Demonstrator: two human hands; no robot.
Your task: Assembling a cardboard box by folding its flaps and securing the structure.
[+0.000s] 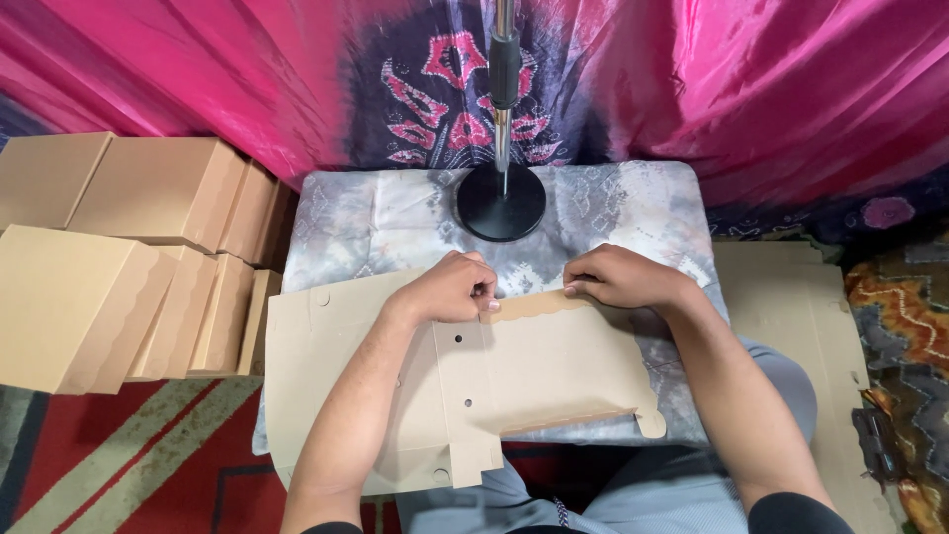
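Note:
A flat brown cardboard box blank with a scalloped far flap lies on a grey patterned cushion in front of me. My left hand pinches the scalloped flap at its left end, fingers curled over the edge. At the flap's right end my right hand presses down with the fingers bent onto the cardboard. The flap between both hands is folded up along its crease.
Several folded brown cardboard boxes are stacked at the left. More flat cardboard sheets lie to the right. A black round stand base with a metal pole sits at the cushion's far edge. Pink and purple cloth hangs behind.

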